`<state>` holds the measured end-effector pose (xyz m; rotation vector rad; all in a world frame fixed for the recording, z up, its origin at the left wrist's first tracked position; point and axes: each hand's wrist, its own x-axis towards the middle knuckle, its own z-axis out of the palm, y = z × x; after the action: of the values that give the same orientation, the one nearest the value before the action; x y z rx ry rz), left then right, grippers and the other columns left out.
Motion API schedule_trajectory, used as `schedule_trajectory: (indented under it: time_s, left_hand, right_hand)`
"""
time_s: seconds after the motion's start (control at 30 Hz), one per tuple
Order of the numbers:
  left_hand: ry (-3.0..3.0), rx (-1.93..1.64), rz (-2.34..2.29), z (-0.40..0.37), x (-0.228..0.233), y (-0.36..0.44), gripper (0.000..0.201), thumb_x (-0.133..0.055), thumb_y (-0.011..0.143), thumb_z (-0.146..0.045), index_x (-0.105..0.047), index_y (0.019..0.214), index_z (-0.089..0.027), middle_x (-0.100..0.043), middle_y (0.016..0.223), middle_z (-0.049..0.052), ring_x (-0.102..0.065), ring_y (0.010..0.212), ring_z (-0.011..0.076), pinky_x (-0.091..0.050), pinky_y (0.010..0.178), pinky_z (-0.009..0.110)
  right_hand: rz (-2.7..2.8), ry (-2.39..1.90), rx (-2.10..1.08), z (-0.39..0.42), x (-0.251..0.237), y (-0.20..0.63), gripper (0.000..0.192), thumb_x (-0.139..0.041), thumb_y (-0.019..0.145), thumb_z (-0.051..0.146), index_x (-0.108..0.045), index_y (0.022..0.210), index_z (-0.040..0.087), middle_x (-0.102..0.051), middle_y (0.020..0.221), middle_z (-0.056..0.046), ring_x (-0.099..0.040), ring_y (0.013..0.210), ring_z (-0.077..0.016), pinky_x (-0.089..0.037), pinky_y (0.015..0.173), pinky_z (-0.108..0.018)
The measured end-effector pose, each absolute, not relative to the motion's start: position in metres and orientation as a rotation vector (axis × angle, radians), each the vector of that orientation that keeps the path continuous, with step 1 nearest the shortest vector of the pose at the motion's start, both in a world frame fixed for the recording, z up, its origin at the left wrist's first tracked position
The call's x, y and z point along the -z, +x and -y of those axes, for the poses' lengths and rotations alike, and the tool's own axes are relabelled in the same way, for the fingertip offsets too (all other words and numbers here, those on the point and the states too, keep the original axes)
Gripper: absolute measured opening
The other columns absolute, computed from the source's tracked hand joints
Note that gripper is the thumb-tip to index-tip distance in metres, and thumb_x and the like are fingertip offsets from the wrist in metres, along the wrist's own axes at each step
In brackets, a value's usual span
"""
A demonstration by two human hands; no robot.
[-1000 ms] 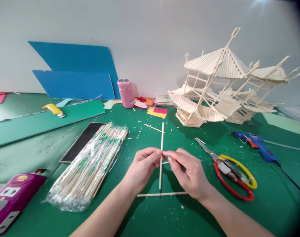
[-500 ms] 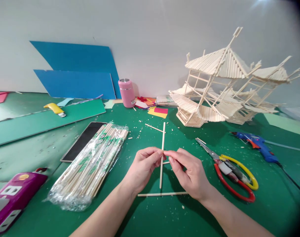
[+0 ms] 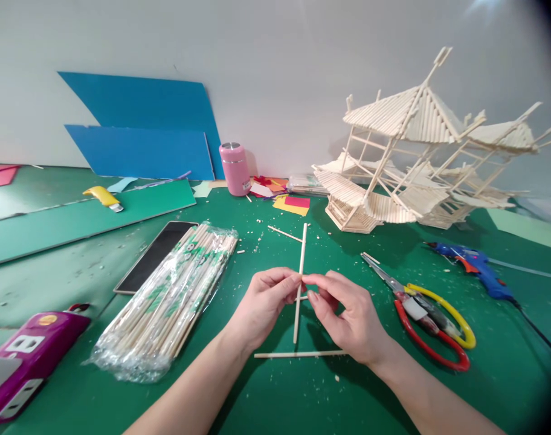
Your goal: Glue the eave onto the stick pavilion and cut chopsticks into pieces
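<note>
My left hand pinches a thin round wooden stick near its middle, between thumb and forefinger. The stick points away from me, its near end tilted slightly left. From the other side my right hand meets it, forefinger tip against the stick and the left fingertips, the other fingers curled in. A short length of light stick shows just below the fingers; whether it is held or lies on the table I cannot tell. Another wooden stick lies crosswise nearer me, its right end by my right hand.
Scissors and a blue glue gun lie right. A stick-built pavilion model stands behind. Left are a bag of sticks, a phone, a purple power strip and a yellow cutter. A pink flask stands behind.
The stick in my fingers has tilted a little, its far end swinging right. Both hands keep their grip; the whole view has shifted slightly.
</note>
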<state>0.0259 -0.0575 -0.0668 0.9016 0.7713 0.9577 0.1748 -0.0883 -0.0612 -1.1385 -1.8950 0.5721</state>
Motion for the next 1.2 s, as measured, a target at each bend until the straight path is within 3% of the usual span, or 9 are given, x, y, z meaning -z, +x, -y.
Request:
schedule_trajectory:
  time_s: [0.17, 0.33, 0.77, 1.2]
  left_hand:
    - [0.842, -0.977, -0.798, 0.0566, 0.0674, 0.0254, 0.012, -0.064, 0.069, -0.025, -0.065, 0.066, -0.013, -0.053, 0.057, -0.001, -0.045, 0.055, 0.0084, -0.035, 0.056, 0.021]
    - [0.801, -0.973, -0.823, 0.0545, 0.0675, 0.0226, 0.010, -0.063, 0.070, -0.023, -0.065, 0.067, -0.014, -0.056, 0.056, -0.001, -0.046, 0.053, 0.0072, -0.036, 0.055, 0.020]
    - [0.829, -0.984, -0.828, 0.0517, 0.0679, 0.0201, 0.013, -0.061, 0.071, -0.026, -0.065, 0.068, -0.013, -0.053, 0.054, -0.002, -0.042, 0.048, 0.0059, -0.034, 0.051, 0.018]
    - [0.812, -0.978, -0.805, 0.0523, 0.0676, 0.0203, 0.014, -0.060, 0.072, -0.025, -0.064, 0.068, -0.012, -0.051, 0.052, -0.002, -0.042, 0.049, 0.0055, -0.036, 0.050, 0.017]
  right_hand:
    - [1.949, -1.136, -0.563, 0.0870, 0.0622, 0.1766, 0.028, -0.047, 0.079, 0.021, -0.055, 0.106, 0.020, -0.050, 0.072, 0.000, -0.047, 0.060, -0.0114, -0.042, 0.055, -0.025]
    - [2.078, -1.147, -0.634, 0.0858, 0.0595, 0.1795, 0.044, -0.056, 0.074, 0.023, -0.046, 0.117, 0.019, -0.049, 0.081, -0.002, -0.048, 0.069, -0.0135, -0.044, 0.061, -0.027]
    - [2.221, -1.188, -0.560, 0.0849, 0.0591, 0.1801, 0.064, -0.060, 0.071, 0.043, -0.036, 0.127, 0.023, -0.052, 0.090, -0.004, -0.051, 0.076, -0.0173, -0.047, 0.063, -0.031]
    - [2.251, -1.225, -0.523, 0.0857, 0.0618, 0.1778, 0.065, -0.060, 0.070, 0.046, -0.036, 0.125, 0.021, -0.052, 0.092, -0.006, -0.050, 0.081, -0.0197, -0.046, 0.065, -0.033]
